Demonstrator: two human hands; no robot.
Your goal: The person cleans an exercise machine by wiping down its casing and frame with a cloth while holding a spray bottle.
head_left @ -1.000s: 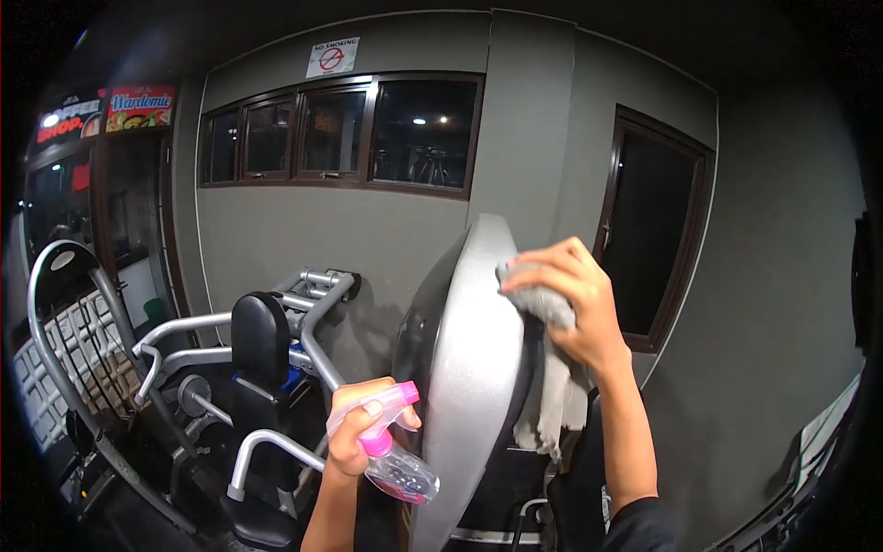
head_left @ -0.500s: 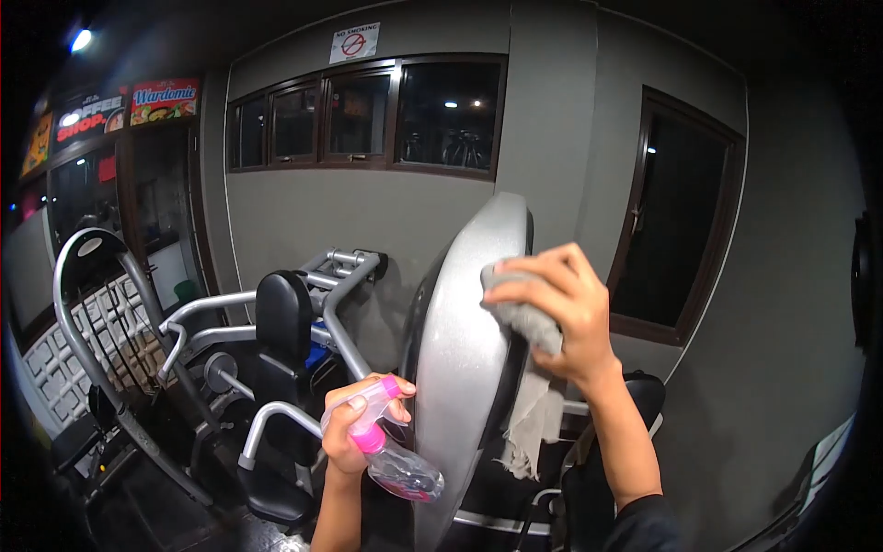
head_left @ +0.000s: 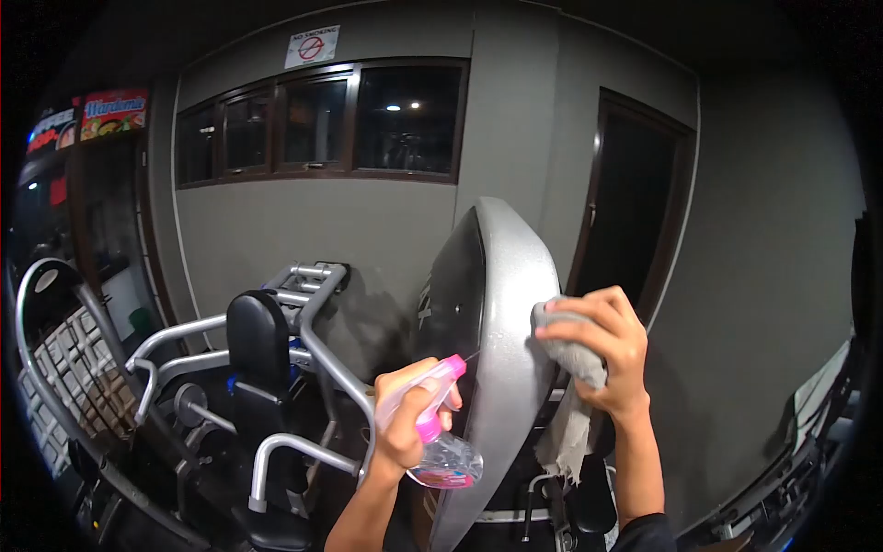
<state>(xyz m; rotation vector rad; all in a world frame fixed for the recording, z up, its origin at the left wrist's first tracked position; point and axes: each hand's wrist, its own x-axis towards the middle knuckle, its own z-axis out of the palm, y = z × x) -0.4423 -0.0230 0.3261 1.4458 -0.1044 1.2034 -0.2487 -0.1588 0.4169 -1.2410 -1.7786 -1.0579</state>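
Note:
My left hand point(head_left: 409, 414) is wrapped round a clear spray bottle point(head_left: 446, 463) with a pink and translucent trigger head, its nozzle close to the left edge of a silver machine frame point(head_left: 517, 304). A fine streak shows at the nozzle tip. In my right hand point(head_left: 612, 345) is a bunched grey cloth point(head_left: 572, 354), held against or just beside the frame's right edge. A frayed end of the cloth hangs below that hand. The frame stands upright with a black side panel point(head_left: 455, 285), and wet-looking speckles dot its silver face.
Left of the machine stands other gym equipment with a black padded seat back point(head_left: 259, 336) and silver bars point(head_left: 317, 451). Behind are a grey wall with windows point(head_left: 317, 124), a no-smoking sign point(head_left: 312, 46) and a dark door point(head_left: 630, 202).
The view has shifted, and the frame now shows more of its black left panel. My left hand has raised the bottle nearer the frame; the cloth hand is lower, at the right edge.

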